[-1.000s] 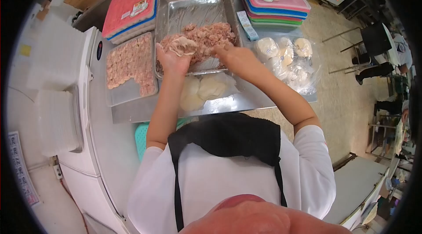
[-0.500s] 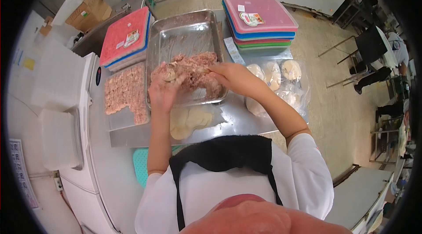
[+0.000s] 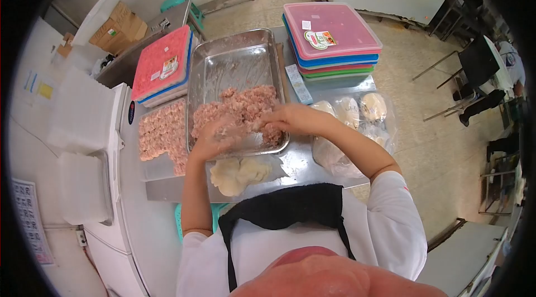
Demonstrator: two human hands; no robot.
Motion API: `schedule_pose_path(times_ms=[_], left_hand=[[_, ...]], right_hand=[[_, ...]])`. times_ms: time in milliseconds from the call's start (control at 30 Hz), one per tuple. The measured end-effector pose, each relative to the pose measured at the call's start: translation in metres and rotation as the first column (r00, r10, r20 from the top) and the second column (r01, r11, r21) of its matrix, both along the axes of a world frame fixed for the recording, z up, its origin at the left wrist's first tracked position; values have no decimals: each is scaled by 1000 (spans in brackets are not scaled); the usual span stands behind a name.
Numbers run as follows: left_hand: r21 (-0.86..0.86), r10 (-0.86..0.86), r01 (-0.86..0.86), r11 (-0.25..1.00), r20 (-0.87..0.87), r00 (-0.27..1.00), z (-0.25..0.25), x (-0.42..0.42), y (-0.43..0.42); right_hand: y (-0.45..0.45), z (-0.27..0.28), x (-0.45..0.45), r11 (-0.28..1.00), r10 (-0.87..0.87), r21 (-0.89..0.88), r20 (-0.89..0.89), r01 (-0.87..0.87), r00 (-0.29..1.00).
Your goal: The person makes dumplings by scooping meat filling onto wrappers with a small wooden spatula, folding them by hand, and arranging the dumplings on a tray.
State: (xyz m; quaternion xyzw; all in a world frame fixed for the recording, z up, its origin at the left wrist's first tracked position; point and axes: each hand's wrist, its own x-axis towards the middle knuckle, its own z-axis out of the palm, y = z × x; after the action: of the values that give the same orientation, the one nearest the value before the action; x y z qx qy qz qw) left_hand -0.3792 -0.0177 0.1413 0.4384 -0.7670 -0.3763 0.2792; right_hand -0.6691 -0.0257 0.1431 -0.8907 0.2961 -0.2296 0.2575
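Ground meat (image 3: 245, 104) is heaped in the near half of a deep steel pan (image 3: 234, 60). My left hand (image 3: 219, 136), smeared by motion, is over the pan's near left part by the meat; its fingers and anything in them cannot be made out. My right hand (image 3: 293, 119) reaches in from the right, fingers closed at the meat's right side, what they grip being hidden. Just below the pan, thin round dough wrappers (image 3: 240, 174) lie in an overlapping pile on the steel table (image 3: 296, 168). Left of the pan, a tray holds rows of small meat dumplings (image 3: 162, 129).
Lidded containers are stacked at the back left (image 3: 162, 65) and back right (image 3: 335, 32). Clear bags of round wrapper stacks (image 3: 357, 129) lie on the right. A white freezer (image 3: 131, 207) borders the table's left side. Another person (image 3: 505, 62) is far right.
My left hand held a wrapper with meat, and a thin tool showed at my right hand; neither is distinct now. The whole view has shifted slightly downward.
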Motion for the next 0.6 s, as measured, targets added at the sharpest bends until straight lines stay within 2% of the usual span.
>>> schedule_pose_path(times_ms=[67,133,167,200,267,300,333,367,433,533,600], left_hand=[[139,114,-103,985,-74,991,2,-1,-2],[291,229,-173,941,-169,959,-13,7,-7],[271,246,-201,941,-144,958,-23,15,-10],[253,263,-227,941,-119,957,-35,26,-13],[212,264,-242,947,-80,961,-34,27,-6],[186,251,-236,954,-66,966,-17,17,3],[152,240,-230,961,-55,969,-4,12,7],[71,223,-223,972,5,975,-2,14,13],[-94,200,-190,977,111,973,3,11,20],[-198,74,-66,978,29,997,28,-5,25],[-226,-67,76,971,50,997,22,-3,21]], right_hand=[[4,30,-2,976,-178,-158,-176,151,968],[11,20,13,958,-176,-232,0,171,984],[13,10,19,946,-170,-264,87,187,982],[9,-5,19,956,-155,-257,-28,143,987],[2,-11,3,968,-213,-184,-235,172,948],[-5,-14,-5,970,-232,-156,-336,189,913],[-16,-17,-8,965,-243,-61,-581,256,777],[-12,-22,-15,958,-267,-43,-484,282,833],[5,2,-23,944,-317,-8,-281,328,906],[27,7,-14,982,-187,50,138,182,973],[40,10,1,985,-125,133,85,113,989]])
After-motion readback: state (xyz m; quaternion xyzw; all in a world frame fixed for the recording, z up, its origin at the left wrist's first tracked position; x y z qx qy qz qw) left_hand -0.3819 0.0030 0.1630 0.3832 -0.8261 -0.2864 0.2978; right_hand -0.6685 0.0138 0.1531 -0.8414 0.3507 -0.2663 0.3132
